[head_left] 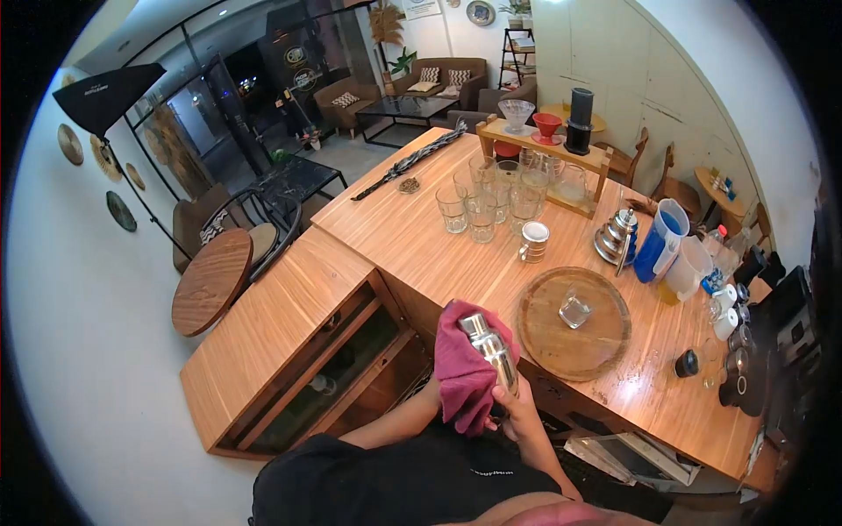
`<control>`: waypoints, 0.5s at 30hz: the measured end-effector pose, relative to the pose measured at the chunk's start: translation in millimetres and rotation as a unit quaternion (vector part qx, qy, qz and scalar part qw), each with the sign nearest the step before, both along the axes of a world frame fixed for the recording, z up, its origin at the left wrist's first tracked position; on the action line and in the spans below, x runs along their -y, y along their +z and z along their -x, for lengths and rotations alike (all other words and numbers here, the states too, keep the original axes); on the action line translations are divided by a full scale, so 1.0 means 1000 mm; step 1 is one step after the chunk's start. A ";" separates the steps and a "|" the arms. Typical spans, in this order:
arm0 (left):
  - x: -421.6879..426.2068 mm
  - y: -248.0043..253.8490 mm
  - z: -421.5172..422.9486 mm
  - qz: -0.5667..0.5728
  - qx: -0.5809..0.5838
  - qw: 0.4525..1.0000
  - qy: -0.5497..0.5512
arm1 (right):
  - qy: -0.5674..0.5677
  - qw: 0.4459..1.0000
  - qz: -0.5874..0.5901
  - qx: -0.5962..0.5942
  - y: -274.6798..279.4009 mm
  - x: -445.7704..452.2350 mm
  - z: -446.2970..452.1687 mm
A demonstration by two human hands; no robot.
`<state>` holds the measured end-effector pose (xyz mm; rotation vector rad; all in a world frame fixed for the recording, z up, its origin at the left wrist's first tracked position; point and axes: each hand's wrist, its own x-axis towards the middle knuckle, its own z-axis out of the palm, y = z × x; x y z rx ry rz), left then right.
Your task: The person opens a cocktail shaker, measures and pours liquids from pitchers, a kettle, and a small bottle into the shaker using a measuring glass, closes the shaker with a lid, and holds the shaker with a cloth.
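A shiny metal cocktail shaker [493, 346] is tilted in front of me, just off the counter's near edge. My right hand [519, 409] is closed around its lower end. A maroon cloth [463, 373] wraps the shaker's left side and upper part, leaving the cap and front bare. My left forearm [399, 421] runs into this cloth, which covers my left hand and its fingers; the hand holds the cloth up against the shaker. Beyond the shaker, a round wooden tray [537, 337] lies on the counter with a small clear glass [574, 309] on it.
Several clear glasses [481, 217] and a metal-topped cup [533, 242] stand further back. Right of them are a gooseneck kettle [616, 237], a blue pitcher [660, 241] and bottles. A dripper stand [561, 153] is at the back. A lower cabinet [281, 324] juts out left.
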<state>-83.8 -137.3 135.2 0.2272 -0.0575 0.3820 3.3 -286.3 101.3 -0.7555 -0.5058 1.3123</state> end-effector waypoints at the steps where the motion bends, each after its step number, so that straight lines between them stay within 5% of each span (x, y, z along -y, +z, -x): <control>1: -0.003 0.005 -0.001 0.023 0.011 1.000 -0.011 | -0.014 0.999 -0.017 0.025 -0.005 -0.001 0.003; 4: -0.022 -0.038 -0.012 -0.011 -0.158 0.987 -0.028 | -0.063 0.997 -0.035 -0.029 -0.013 -0.001 0.009; 6: -0.023 -0.037 -0.017 0.007 -0.112 0.993 -0.022 | -0.104 0.994 -0.022 -0.023 -0.022 -0.001 0.012; 8: -0.022 -0.063 -0.024 -0.128 -0.122 0.981 0.085 | -0.135 0.989 -0.004 0.062 -0.029 0.000 0.012; 10: -0.010 -0.073 -0.020 -0.146 -0.139 0.968 0.151 | -0.193 0.969 -0.006 0.157 -0.046 -0.006 0.012; 11: -0.022 -0.093 -0.017 -0.154 -0.102 0.981 0.051 | -0.212 0.964 -0.001 0.160 -0.042 -0.007 0.016; 15: -0.033 -0.086 -0.024 -0.125 -0.088 0.988 -0.010 | -0.253 0.926 0.074 0.272 -0.037 -0.007 0.027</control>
